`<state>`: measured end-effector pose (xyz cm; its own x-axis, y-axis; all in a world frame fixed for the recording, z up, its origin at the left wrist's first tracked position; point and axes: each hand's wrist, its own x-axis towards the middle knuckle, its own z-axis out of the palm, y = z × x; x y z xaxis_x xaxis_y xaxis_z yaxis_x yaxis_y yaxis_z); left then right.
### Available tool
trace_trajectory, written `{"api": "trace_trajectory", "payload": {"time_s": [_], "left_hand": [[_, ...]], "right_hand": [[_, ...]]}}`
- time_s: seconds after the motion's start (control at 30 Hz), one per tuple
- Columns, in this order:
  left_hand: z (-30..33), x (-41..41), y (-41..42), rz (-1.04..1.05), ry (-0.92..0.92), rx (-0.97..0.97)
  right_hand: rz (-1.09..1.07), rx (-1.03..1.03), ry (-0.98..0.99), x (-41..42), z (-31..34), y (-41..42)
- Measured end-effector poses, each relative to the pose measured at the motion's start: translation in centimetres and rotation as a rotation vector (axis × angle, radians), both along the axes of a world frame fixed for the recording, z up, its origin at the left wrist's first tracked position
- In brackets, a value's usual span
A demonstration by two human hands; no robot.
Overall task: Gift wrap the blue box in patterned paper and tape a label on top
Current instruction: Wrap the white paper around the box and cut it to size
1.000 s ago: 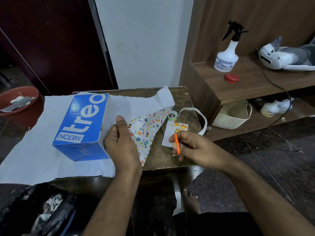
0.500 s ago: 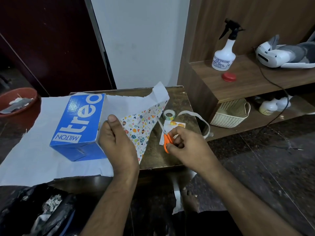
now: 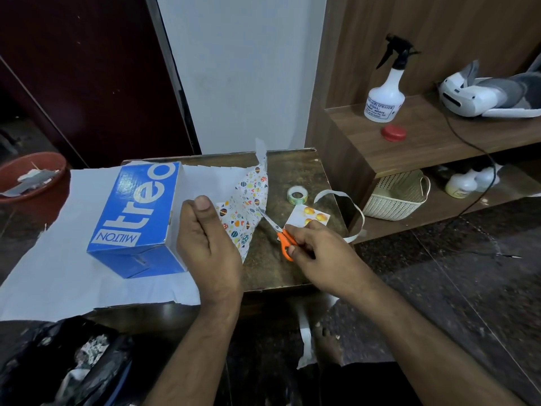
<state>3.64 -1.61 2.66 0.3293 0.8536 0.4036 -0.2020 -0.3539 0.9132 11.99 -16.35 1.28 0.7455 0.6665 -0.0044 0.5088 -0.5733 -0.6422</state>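
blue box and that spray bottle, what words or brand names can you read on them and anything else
"treo" on the top of the blue box, in large white letters.
"MILTON" on the same top face, in a white panel.
"SPRAYER" and "(INDIA)" on the spray bottle label; its smaller lines are too blurred to read.
No other readable text.

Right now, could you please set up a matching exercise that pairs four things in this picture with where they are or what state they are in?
Things:
1. blue box
2. scissors
3. tape roll
4. spray bottle

Places or states:
A. upright on the wooden shelf, near a red cap
B. held by the right hand, blades pointing at the patterned paper
C. lying flat on the table beside the label card
D. resting on the paper's white side

Pairs: 1-D, 2-B, 3-C, 4-A
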Motion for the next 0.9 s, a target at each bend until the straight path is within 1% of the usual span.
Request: {"api": "trace_trajectory", "payload": {"time_s": [0.07,0.17,0.3,0.4,0.53,0.6,0.73,0.83,0.9], "left_hand": [[0.5,-0.2,-0.1,0.037,-0.05,0.054],[1.0,-0.7,-0.3,0.033,-0.147,0.041],[0.8,-0.9,0.1,0.038,-0.113,0.019],[0.6,-0.9,0.1,-0.067,-0.025,0.012],[0.4,-0.8,-1.2,-0.279,0.178,0.191],[-0.2,-0.5,-1.7,-0.356,0.276,0.248],[-1.7,0.3,-1.9,-0.348,0.498,0.264],[-2.2,0.6,-1.9,-0.324,0.587,0.278],[-2.2,0.8,-1.8,-0.317,0.626,0.283]], "right_hand": [[-0.013,0.0,-0.02,-0.1,-0.1,0.0],[-0.052,-0.01,-0.064,-0.4,0.0,0.3],[-0.104,0.031,-0.097,-0.5,-0.2,0.4],[-0.149,0.058,-0.08,-0.8,0.0,0.5],[-0.146,0.079,-0.091,-0.6,0.0,0.7],[-0.129,0.082,-0.108,-0.4,-0.2,0.7],[-0.122,0.074,-0.069,0.1,-0.6,0.4],[-0.105,0.065,-0.076,0.4,-0.7,0.1],[-0.161,0.111,-0.053,0.8,-0.7,0.0]]}}
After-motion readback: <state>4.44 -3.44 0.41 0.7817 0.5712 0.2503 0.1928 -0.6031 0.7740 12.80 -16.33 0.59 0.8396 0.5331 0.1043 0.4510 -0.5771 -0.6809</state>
